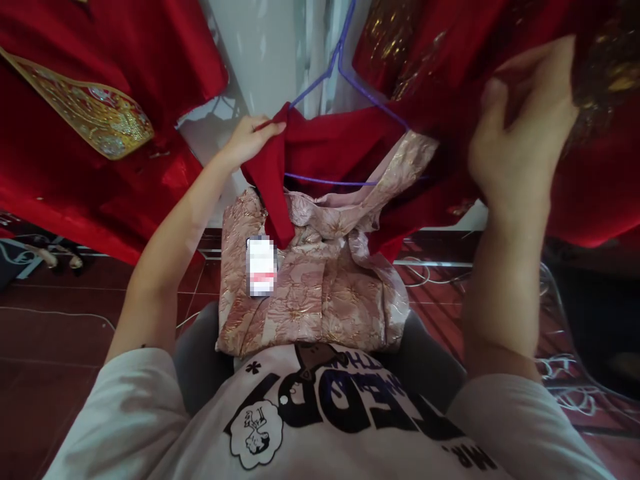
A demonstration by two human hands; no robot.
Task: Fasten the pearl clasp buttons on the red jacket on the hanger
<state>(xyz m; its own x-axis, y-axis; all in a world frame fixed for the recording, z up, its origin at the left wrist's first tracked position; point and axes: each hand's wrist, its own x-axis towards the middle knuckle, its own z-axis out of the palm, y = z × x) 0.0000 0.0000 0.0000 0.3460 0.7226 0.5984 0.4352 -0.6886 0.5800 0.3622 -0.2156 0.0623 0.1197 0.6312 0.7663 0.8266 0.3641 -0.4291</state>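
Observation:
My left hand point(256, 139) is closed on the edge of a red garment point(330, 143), near one shoulder of a purple wire hanger point(367, 97). Blurred and raised on the right, my right hand point(525, 127) has its thumb and fingers curled towards each other around dark red cloth. What lies between its fingertips is hard to make out. A pink and gold brocade garment point(300, 300) covers my lap, and a flap of brocade point(407, 163) reaches up to the hanger's right arm. A phone point(261, 265), its screen blurred out, rests on the brocade.
Red clothes hang on both sides, one with a gold embroidered panel point(113, 127) on the left. White cables point(575, 387) lie coiled on the reddish tiled floor point(55, 347). Shoes point(65, 253) are at the far left. A pale wall point(255, 53) stands behind.

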